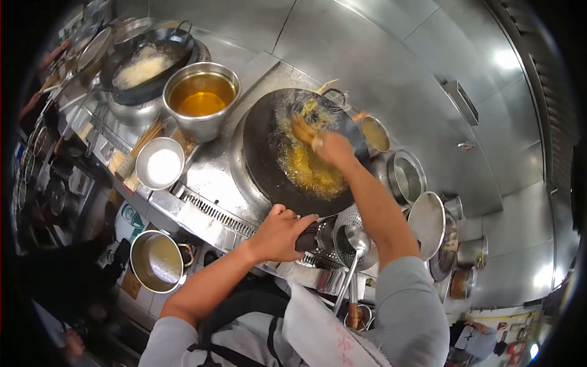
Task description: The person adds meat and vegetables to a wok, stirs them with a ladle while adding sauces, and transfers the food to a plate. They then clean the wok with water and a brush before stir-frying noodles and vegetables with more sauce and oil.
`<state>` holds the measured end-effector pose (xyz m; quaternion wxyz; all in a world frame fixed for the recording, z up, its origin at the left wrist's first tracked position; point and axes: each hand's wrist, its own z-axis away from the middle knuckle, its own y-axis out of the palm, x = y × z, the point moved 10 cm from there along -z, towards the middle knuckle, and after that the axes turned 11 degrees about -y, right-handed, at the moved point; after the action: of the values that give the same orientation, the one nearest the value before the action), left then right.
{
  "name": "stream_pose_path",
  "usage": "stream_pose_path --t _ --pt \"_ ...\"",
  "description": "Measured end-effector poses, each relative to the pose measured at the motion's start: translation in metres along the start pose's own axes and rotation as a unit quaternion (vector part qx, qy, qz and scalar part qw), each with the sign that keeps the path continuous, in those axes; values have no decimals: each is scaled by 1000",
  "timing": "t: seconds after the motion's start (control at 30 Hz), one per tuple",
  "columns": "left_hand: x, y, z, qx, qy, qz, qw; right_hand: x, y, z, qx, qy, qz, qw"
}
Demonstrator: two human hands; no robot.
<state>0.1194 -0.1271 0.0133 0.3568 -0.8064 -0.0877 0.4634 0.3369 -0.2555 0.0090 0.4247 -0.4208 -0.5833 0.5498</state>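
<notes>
A large black wok sits on the burner in front of me, with bubbling yellow food in pale foam. My right hand reaches over it, closed around a tan, wooden-looking tool whose far end is in the foam; motion blurs its shape. At the wok's near edge, my left hand is closed on its dark handle. Yellow strands hang over the far rim beside the loop handle.
Left of the wok stand a steel pot of amber oil and a bowl of white contents. Farther left, another wok holds frying pale food. A ladle and strainer rest near my right forearm. Bowls line the right.
</notes>
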Motion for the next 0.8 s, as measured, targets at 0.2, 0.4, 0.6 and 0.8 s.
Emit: stream_pose_path --t 0.2,0.4,0.6,0.8 --pt "-8 2 -2 4 -21 -7 1000 11 2 -14 109 -44 40 992" --pt "-5 1 -5 16 -33 0 999 6 5 5 -42 -72 -39 996" --pt "-5 3 -4 5 -36 -24 999 30 16 -4 -2 -8 -203 979" --pt "-4 4 -6 9 -23 -27 999 4 8 115 123 -167 -222 953"
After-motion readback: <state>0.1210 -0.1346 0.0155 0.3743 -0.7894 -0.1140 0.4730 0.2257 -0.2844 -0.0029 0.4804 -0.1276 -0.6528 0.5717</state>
